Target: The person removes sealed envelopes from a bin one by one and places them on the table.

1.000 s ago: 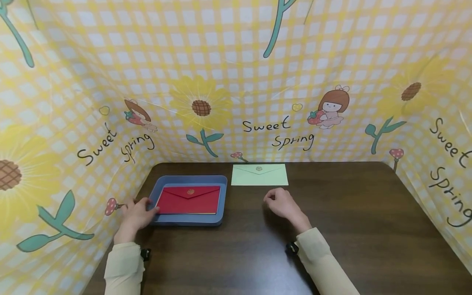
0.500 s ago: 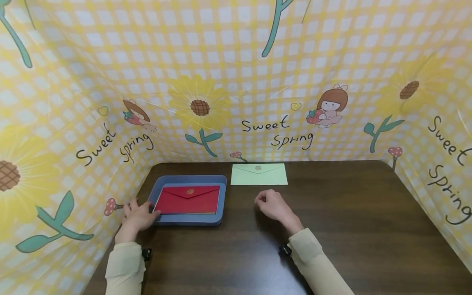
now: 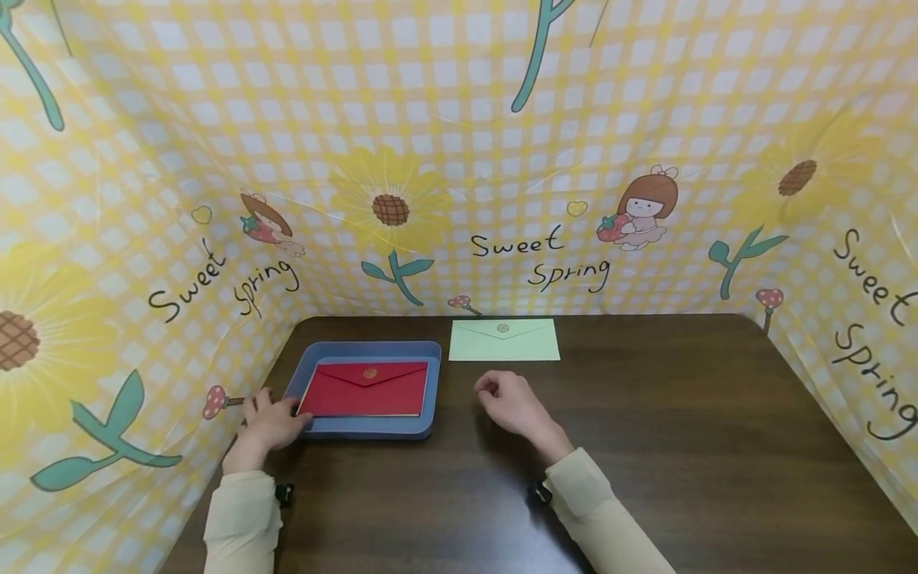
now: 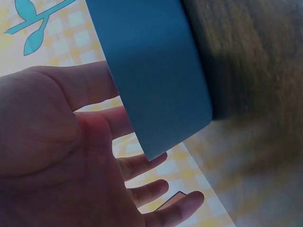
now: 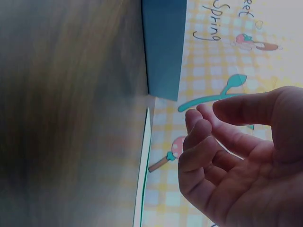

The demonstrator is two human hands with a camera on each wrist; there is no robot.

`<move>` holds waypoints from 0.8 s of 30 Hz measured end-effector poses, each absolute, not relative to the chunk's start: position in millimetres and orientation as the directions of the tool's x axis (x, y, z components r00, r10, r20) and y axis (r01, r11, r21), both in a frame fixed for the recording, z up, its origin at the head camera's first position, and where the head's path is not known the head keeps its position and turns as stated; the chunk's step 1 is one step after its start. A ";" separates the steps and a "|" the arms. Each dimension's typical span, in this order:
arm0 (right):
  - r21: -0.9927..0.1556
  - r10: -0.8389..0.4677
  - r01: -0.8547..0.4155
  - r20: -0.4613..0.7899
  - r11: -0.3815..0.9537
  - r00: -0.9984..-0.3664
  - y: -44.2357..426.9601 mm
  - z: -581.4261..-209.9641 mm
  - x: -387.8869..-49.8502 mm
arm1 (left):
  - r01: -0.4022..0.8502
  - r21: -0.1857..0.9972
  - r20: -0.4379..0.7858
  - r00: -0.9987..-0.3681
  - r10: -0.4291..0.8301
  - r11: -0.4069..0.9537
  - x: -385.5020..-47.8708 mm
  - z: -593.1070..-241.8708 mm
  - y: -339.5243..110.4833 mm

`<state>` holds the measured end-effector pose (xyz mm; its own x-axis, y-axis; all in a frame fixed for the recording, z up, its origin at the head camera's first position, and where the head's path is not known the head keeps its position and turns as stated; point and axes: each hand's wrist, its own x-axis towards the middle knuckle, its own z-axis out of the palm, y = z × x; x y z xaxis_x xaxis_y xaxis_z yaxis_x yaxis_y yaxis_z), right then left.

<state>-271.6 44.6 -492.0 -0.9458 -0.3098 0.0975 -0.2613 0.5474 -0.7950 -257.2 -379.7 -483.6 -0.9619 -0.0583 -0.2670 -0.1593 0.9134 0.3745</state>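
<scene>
A red envelope (image 3: 366,391) with a gold seal lies flat in a blue tray (image 3: 374,429) at the left of the table. My left hand (image 3: 268,422) is at the tray's left side, thumb and index finger reaching over the rim by the envelope's near left corner; the tray wall (image 4: 156,71) hides their tips in the left wrist view, and the other fingers spread outside. My right hand (image 3: 512,402) hovers right of the tray, fingers loosely curled around nothing. Behind it lies a pale green envelope (image 3: 504,344) near the table's back edge.
Checked yellow-and-white cloth (image 3: 459,159) with flower prints stands behind the dark wooden table (image 3: 681,446) and along both sides. The left forearm runs close to the cloth on the left.
My right hand has moved left toward the tray. My left hand has shifted slightly at the tray's near left corner, its fingers a little more spread. Tray and envelopes look unmoved.
</scene>
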 end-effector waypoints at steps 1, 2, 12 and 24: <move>-0.796 -0.317 -0.266 0.099 0.543 -0.943 42.4 -492.2 -270.9 | -0.158 0.371 -0.274 -0.960 -0.055 0.915 -256.5 -481.4 -378.9; -0.795 -0.325 -0.272 0.101 0.541 -0.940 40.0 -492.4 -270.2 | -0.160 0.369 -0.280 -0.958 -0.054 0.916 -255.9 -478.9 -377.9; -0.817 -0.398 -0.313 0.114 0.484 -0.910 18.7 -490.5 -265.6 | -0.132 0.369 -0.271 -0.962 -0.029 0.920 -251.7 -473.7 -377.3; -0.814 -0.464 -0.355 0.121 0.459 -0.877 -5.4 -483.4 -261.8 | -0.108 0.367 -0.261 -0.965 -0.009 0.924 -252.8 -473.3 -378.8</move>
